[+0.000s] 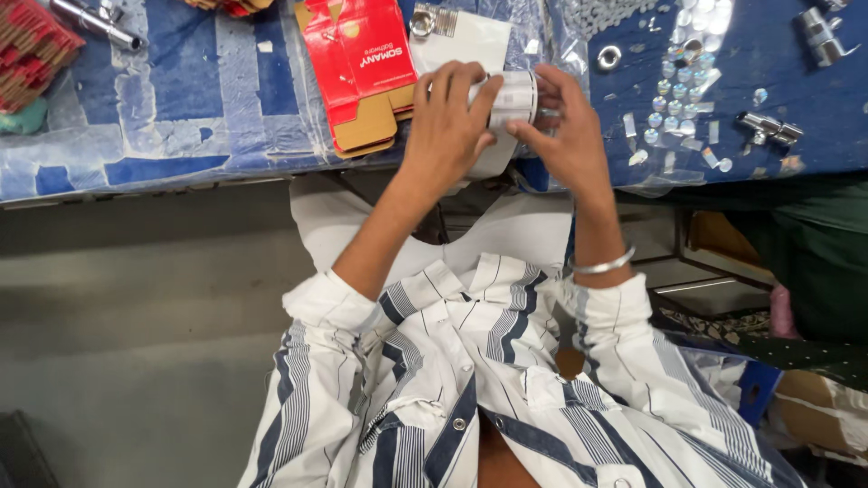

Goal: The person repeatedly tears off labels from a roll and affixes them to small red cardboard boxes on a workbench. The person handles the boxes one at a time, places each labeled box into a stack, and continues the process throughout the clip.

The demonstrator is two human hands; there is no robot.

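Left hand (449,126): closed over the near end of a small white-wrapped cylindrical part (512,98), fingers curled across its top.
Right hand (568,136): grips the same part from the 3 o'clock side, thumb and fingertips pinched on its end; a metal bangle (604,265) sits on the wrist.
Wrapped part: held between both hands just above the table (181,90) edge, at 12 o'clock from the person's chest. It looks like a metal fitting in white paper or foam sleeve, though the hands hide most of it.
White sheet (470,41): lies under and beyond the hands, partly covered.
Red carton (362,63): flat, unfolded, flaps open, touching the left hand's 10 o'clock side; nothing is inside it.
Done so far: the wrap appears already around the part.
Left: the carton is not yet formed or filled.
Loose stock: chrome fittings (768,128) and small shiny discs (678,90) lie scattered at 2 o'clock, unwrapped; another chrome piece (95,23) at 10 o'clock.
Red bundle (32,45): far left corner of the table, well apart.
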